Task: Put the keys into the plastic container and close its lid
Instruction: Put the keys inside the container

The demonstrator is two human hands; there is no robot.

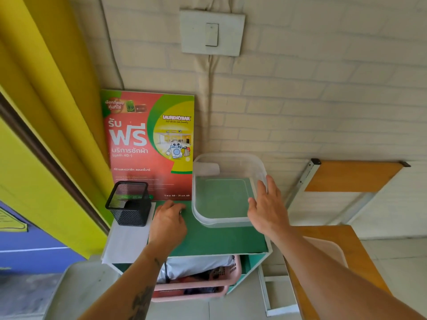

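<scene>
A clear plastic container [203, 213] stands open, with nothing inside, on the green top of a small shelf unit [221, 241]. My right hand [268, 211] rests against the container's right rim with its fingers spread, holding nothing. My left hand [168, 221] is curled, knuckles up, on the green top just left of the container. A small metal glint of the keys [180, 212] shows under its fingertips; the rest of them is hidden. A translucent lid [328, 248] lies on the wooden table at the right, partly behind my right forearm.
A black mesh pen holder [129, 204] stands on white paper at the shelf's left. A red and green laundry poster [150, 144] leans on the brick wall behind. A pink basket [196, 285] sits on the shelf below. The wooden table [346, 262] adjoins on the right.
</scene>
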